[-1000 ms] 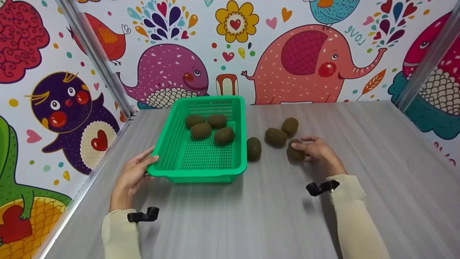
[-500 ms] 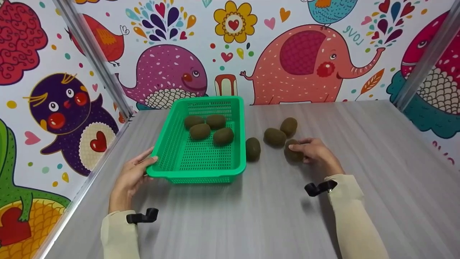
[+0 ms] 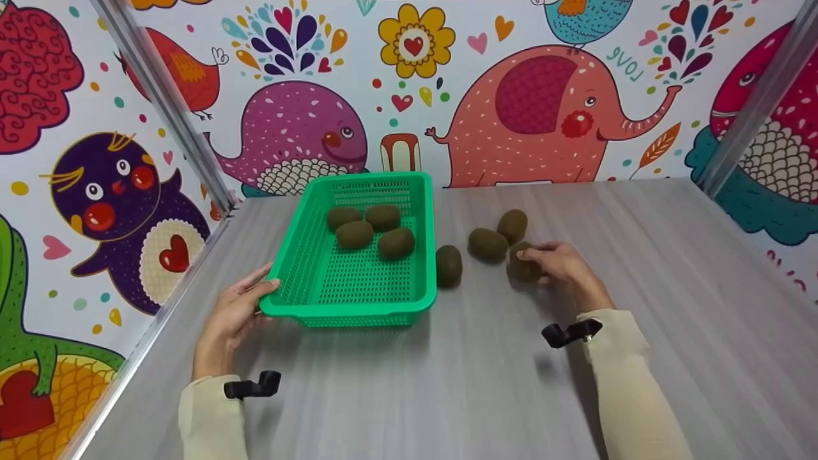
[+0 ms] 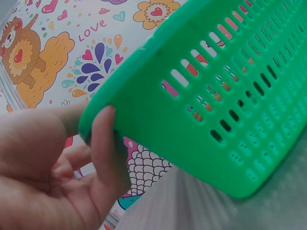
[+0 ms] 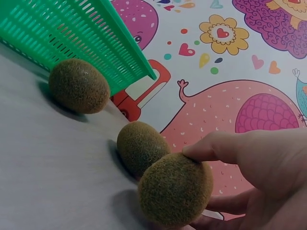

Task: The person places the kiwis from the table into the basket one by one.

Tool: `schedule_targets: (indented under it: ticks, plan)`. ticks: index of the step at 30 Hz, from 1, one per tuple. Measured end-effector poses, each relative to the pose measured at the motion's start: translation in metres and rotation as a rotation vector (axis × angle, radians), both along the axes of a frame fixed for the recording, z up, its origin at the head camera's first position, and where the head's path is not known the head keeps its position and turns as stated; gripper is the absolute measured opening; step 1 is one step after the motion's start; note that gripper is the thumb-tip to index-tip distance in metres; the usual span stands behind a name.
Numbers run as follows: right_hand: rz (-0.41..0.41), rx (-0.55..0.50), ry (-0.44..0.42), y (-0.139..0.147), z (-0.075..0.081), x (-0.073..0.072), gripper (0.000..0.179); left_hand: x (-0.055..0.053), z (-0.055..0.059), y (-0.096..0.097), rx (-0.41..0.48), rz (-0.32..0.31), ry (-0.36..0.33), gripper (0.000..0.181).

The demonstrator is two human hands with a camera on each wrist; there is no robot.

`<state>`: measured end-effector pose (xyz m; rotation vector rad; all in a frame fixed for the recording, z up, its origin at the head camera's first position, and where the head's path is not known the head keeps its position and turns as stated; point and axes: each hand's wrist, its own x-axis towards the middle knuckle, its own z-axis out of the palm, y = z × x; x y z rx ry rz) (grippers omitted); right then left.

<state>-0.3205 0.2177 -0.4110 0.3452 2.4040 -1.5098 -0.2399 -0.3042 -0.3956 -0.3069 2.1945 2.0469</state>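
Note:
My left hand (image 3: 233, 313) grips the near left corner of a green plastic basket (image 3: 348, 310), its thumb over the rim and fingers beneath, as the left wrist view also shows. Inside the basket lie several brown kiwis (image 3: 354, 235), grouped toward the far end. To the right, my right hand (image 3: 565, 268) pinches a fuzzy kiwi (image 5: 175, 190) between thumb and fingers, close over the table. Just beyond it are two more kiwis, a nearer one (image 3: 487, 245) and a farther one (image 3: 512, 226). Another kiwi (image 3: 449, 266) sits beside the basket's right wall.
The grey wood-grain table (image 3: 498, 383) runs back to a wall (image 3: 409, 115) printed with cartoon animals. Metal posts (image 3: 169, 108) stand at the corners, and a second printed panel (image 3: 115, 211) borders the left side. Black mounts (image 3: 572, 333) sit on both wrists.
The pinched kiwi has shifted slightly with my right hand, first left, then a little up in the head view. My left hand stays on the basket's corner.

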Motion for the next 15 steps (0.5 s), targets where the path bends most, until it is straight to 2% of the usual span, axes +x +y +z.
schedule_targets:
  ticks: [6, 15]
  plan:
    - [0.003, -0.046, -0.032, -0.0008, 0.0053, 0.0018, 0.072, -0.0006, 0.0009, -0.0003, -0.006, 0.004, -0.008, 0.062]
    - [-0.028, -0.218, -0.026, -0.0031, 0.0083, 0.0027, 0.080, 0.0003, 0.0003, -0.0001, -0.012, 0.004, -0.003, 0.063]
